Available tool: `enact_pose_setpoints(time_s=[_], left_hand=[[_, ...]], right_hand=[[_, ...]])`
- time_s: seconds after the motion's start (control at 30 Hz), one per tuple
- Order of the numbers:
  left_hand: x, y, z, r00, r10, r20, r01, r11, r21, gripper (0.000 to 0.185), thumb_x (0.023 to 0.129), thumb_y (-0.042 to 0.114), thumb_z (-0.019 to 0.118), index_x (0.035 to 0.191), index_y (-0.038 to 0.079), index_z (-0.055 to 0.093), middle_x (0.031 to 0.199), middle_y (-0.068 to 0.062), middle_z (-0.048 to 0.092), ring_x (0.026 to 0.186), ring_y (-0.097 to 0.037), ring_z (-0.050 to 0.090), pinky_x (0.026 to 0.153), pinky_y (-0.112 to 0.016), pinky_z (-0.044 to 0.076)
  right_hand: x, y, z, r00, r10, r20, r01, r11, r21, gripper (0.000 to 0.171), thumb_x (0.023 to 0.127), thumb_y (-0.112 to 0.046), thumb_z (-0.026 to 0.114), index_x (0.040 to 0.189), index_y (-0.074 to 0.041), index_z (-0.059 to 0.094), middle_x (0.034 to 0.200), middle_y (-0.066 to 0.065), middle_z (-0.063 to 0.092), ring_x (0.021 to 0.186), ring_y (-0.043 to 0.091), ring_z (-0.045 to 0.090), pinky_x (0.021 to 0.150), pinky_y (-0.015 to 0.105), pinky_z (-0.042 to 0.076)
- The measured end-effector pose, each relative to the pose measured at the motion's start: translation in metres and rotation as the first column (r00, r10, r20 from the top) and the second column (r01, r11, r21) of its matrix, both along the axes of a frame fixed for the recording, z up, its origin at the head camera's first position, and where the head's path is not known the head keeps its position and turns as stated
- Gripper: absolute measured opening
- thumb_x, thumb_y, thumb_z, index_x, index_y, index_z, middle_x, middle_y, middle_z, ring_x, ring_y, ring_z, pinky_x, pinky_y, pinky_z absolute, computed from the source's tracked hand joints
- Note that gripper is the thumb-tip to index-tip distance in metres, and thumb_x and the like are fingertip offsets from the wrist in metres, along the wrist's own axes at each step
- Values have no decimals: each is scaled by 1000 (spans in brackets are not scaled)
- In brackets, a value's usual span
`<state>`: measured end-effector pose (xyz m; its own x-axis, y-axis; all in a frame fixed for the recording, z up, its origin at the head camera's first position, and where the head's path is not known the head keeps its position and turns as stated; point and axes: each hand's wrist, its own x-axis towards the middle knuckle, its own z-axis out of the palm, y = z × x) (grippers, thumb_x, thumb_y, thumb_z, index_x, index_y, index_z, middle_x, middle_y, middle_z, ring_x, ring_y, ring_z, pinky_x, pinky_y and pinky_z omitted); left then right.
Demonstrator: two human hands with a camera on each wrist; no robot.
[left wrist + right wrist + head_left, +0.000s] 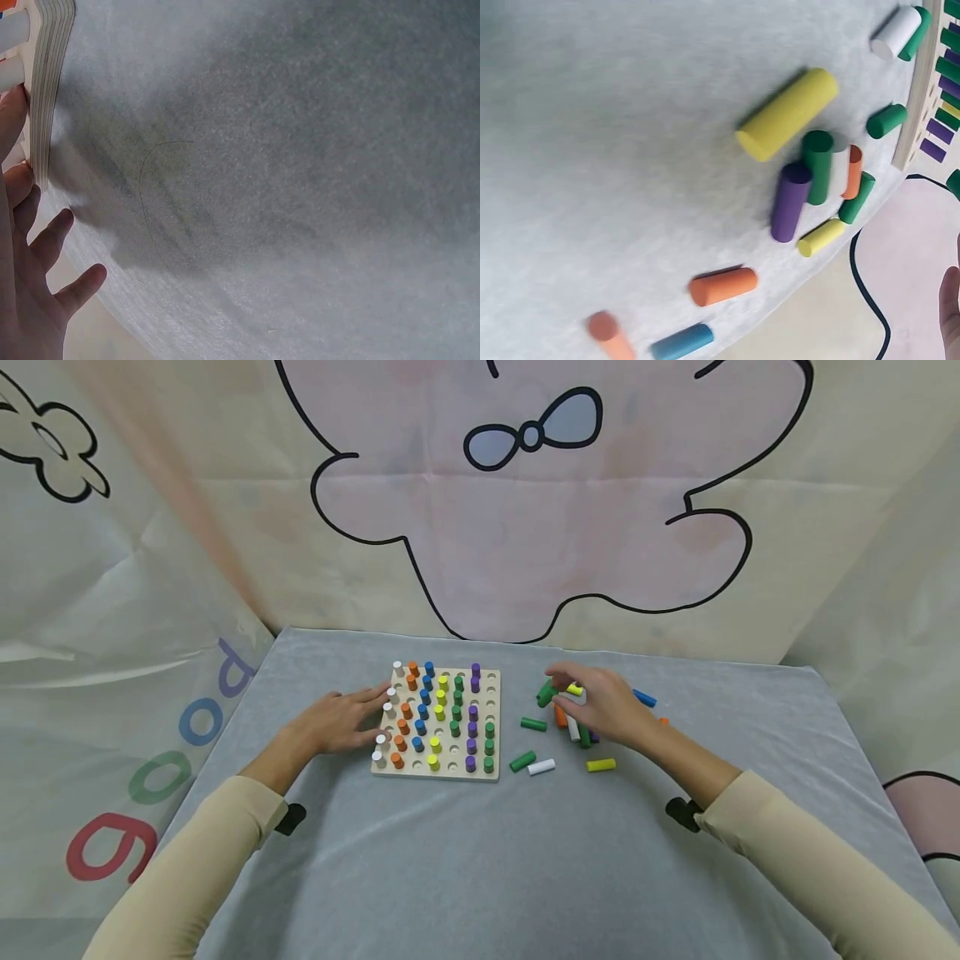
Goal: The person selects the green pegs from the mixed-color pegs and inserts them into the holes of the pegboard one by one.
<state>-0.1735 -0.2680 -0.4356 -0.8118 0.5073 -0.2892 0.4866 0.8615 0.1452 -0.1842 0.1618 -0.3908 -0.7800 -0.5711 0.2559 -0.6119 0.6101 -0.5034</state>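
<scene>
A wooden pegboard [492, 695] lies on the cloth, with upright pegs standing in coloured columns: white, orange, blue, yellow, green and purple. My left hand [341, 720] rests against its left edge, fingers extended and spread; the left wrist view shows fingertips at the layered board edge [54, 82]. To the right of the board, my right hand [600, 700] pinches a green peg [954, 183] between thumb and fingertips. Below that hand lies a pile of loose pegs, among them a purple peg [789, 202] and a white peg [838, 169].
Loose pegs are scattered right of the board: a yellow peg [601, 765], a white peg [542, 767], a green peg [534, 724] and a blue peg [644, 697]. Grey cloth [465, 860] covers the table. A printed backdrop [525, 543] hangs behind its far edge.
</scene>
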Motion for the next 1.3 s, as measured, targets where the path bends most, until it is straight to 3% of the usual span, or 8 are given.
enact_pose_setpoints(time_s=[0.2, 0.4, 0.87, 1.1, 1.3], left_hand=[[0, -1, -1, 1000, 2, -7, -2, 1000, -3, 74, 100, 49, 51, 155, 4, 31, 163, -14, 25, 139, -37, 42, 102, -65, 38], [1, -1, -1, 1000, 4, -12, -4, 1000, -5, 74, 100, 49, 51, 155, 4, 32, 162, -14, 26, 138, -36, 43, 101, -64, 39], [0, 0, -1, 1000, -2, -9, 2, 1000, -11, 74, 100, 49, 51, 156, 5, 31, 163, -14, 24, 139, -36, 42, 101, -63, 39], [-1, -1, -1, 1000, 7, 3, -7, 1000, -14, 74, 100, 50, 50, 156, 5, 30, 163, -13, 23, 141, -36, 39, 102, -64, 37], [-1, 0, -1, 1000, 5, 11, -5, 1000, -8, 74, 100, 50, 49, 156, 5, 30, 164, -13, 22, 142, -36, 37, 103, -65, 36]], right_hand=[[-9, -16, -1, 1000, -13, 25, 12, 1000, 9, 38, 89, -6, 73, 126, -4, 62, 105, 6, 73, 97, 23, 68, 87, 47, 54], [-14, -31, -4, 999, -8, 46, 8, 1000, 6, 36, 91, -6, 71, 127, -5, 63, 107, 7, 73, 98, 23, 67, 84, 44, 54], [-16, -61, -26, 999, 33, 9, -34, 997, 71, 37, 89, -5, 73, 125, -4, 64, 106, 5, 73, 97, 20, 67, 87, 40, 53], [-13, -72, -29, 999, 24, 47, -28, 996, 84, 40, 90, -3, 72, 129, -5, 62, 111, 5, 72, 100, 20, 66, 93, 41, 51], [-10, -78, -32, 998, 47, 31, -49, 994, 99, 40, 89, -3, 73, 127, -5, 63, 109, 5, 71, 100, 20, 67, 92, 40, 52]])
